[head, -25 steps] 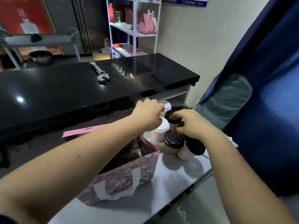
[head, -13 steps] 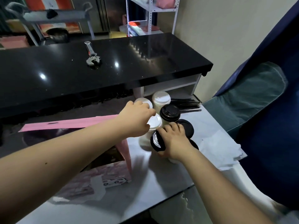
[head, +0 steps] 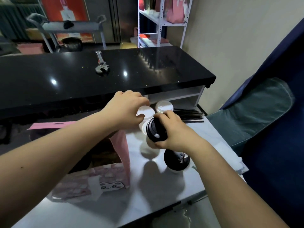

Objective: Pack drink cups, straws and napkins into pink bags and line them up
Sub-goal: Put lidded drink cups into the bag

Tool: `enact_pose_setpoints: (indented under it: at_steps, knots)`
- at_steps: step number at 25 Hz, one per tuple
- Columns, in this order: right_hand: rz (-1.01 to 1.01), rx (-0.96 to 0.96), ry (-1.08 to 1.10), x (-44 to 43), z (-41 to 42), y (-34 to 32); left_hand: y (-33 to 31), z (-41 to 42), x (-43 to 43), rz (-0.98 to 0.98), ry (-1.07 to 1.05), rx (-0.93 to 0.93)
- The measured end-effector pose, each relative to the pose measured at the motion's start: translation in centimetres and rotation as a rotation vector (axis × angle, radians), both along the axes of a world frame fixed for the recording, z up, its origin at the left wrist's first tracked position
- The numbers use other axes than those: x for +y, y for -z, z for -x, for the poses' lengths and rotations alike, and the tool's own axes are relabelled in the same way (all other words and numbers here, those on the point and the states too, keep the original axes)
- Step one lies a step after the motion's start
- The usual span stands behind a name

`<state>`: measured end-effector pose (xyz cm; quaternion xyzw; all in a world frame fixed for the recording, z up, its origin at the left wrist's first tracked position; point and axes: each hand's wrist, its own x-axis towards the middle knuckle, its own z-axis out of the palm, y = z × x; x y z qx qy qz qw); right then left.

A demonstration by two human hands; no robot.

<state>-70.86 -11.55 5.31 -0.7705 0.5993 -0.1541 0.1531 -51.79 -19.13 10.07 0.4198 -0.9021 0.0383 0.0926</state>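
An open pink bag (head: pixel 121 145) with a cartoon face stands on the pale worktop (head: pixel 164 186). My right hand (head: pixel 174 130) grips a black-lidded cup (head: pixel 154 130), tilted and lifted above the table beside the bag. My left hand (head: pixel 126 111) holds a white-lidded cup (head: pixel 146 112) by its lid. Another white-lidded cup (head: pixel 164 106) stands behind, and a black-lidded cup (head: pixel 176 160) stands under my right wrist. Black straws (head: pixel 189 115) lie at the back right. White napkins (head: pixel 238 163) lie at the table's right edge.
A black glossy counter (head: pixel 65 79) with a wrench (head: pixel 101 65) runs behind the worktop. A white shelf rack (head: pixel 162 22) holds pink bags at the back. A blue-grey chair (head: pixel 255 109) sits right of the table. A flat pink bag (head: pixel 52 125) lies left.
My right hand has lifted a black-lidded cup off the table and tilted it toward the bag. My left hand stays on a white lid. The camera has tipped slightly.
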Motion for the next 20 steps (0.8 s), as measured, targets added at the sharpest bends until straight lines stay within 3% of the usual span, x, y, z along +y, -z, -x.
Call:
enact_pose_setpoints:
  at_steps: [11, 17, 20]
  knots:
    - [0.216, -0.157, 0.043, -0.8, -6.8, -10.4, -4.4, -12.9, 3.1, -0.085, -0.035, 0.241]
    - [0.105, -0.199, -0.062, 1.0, -14.4, -10.2, -1.3, -20.1, 5.1, -0.431, -0.108, 0.077]
    - [0.075, -0.066, -0.072, 1.7, -18.0, -7.8, 0.8, -21.3, 5.0, -0.395, -0.093, 0.013]
